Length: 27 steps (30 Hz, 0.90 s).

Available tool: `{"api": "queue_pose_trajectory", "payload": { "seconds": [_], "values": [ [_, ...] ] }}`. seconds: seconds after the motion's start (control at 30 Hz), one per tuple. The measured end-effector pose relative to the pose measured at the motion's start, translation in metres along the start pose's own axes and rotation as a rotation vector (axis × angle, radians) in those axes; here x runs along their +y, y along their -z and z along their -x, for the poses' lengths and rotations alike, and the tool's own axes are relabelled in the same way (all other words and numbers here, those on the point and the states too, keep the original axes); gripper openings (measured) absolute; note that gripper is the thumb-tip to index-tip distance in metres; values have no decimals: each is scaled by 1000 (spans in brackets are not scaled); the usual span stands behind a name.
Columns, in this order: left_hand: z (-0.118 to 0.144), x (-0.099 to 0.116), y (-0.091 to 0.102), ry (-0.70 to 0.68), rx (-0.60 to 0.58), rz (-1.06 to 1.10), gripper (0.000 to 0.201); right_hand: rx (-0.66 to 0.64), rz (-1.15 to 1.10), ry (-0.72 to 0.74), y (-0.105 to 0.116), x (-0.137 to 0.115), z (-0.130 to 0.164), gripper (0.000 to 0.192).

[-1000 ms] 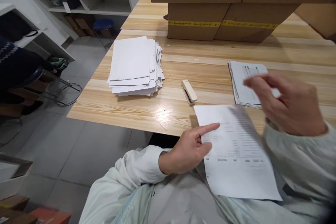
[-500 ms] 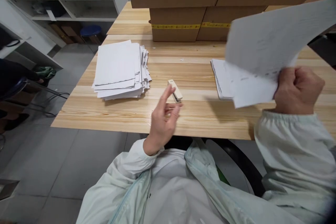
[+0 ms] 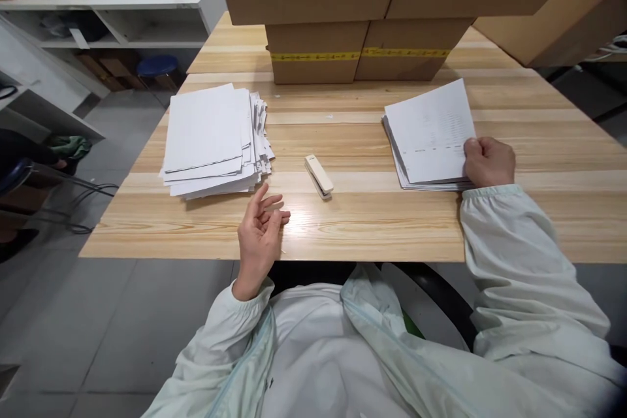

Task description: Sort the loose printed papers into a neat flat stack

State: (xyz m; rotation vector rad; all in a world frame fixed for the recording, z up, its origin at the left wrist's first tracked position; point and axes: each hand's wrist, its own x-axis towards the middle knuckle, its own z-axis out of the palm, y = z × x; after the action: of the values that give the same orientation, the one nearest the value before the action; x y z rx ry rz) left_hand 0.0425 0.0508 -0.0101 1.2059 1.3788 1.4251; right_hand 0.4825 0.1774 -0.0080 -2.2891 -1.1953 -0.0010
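Right hand (image 3: 488,161) grip pinching printed sheet (image 3: 431,130) atop flat stack, left hand (image 3: 259,232) grip loosely wide, empty.

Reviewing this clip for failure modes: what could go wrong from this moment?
1. The right hand pinches only the corner of the top sheet on the right stack; it could skew or slide off.
2. The left stack is fanned and uneven, so a brush from the empty left hand may scatter it.
3. The stapler lies loose between both stacks.
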Motion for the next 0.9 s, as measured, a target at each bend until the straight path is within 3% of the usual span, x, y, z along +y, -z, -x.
{"api": "queue_pose_trajectory", "payload": {
  "seconds": [0.1,0.17,0.2,0.3,0.37,0.43,0.5,0.57,0.63,0.7,0.77,0.9],
  "values": [
    [3,-4,-2,-12,6,21,56,-5,66,-40,-2,-1,-2,23],
    [4,-3,-1,-39,9,33,50,89,109,-14,-4,-1,-3,13],
    [4,0,2,-69,27,19,44,175,125,25,-4,-1,-2,17],
    [-12,16,22,-281,200,-165,22,449,60,247,-2,-13,17,29],
    [-36,31,44,-473,331,-368,15,514,-102,439,2,-34,46,24],
    [-67,44,65,-603,315,-561,15,467,-301,636,7,-65,86,22],
    [-100,49,83,-665,118,-782,16,346,-497,819,13,-100,127,18],
    [-128,48,93,-629,-22,-906,26,202,-607,969,18,-132,160,15],
    [-147,44,98,-510,-147,-1064,43,88,-655,1085,20,-156,183,16],
    [-157,39,101,-420,-226,-1181,53,2,-692,1163,20,-170,197,19],
    [-162,37,103,-415,-260,-1241,55,-66,-740,1198,17,-178,207,21],
    [-165,34,107,-462,-256,-1321,35,-166,-832,1187,4,-188,224,22]
  ]
}}
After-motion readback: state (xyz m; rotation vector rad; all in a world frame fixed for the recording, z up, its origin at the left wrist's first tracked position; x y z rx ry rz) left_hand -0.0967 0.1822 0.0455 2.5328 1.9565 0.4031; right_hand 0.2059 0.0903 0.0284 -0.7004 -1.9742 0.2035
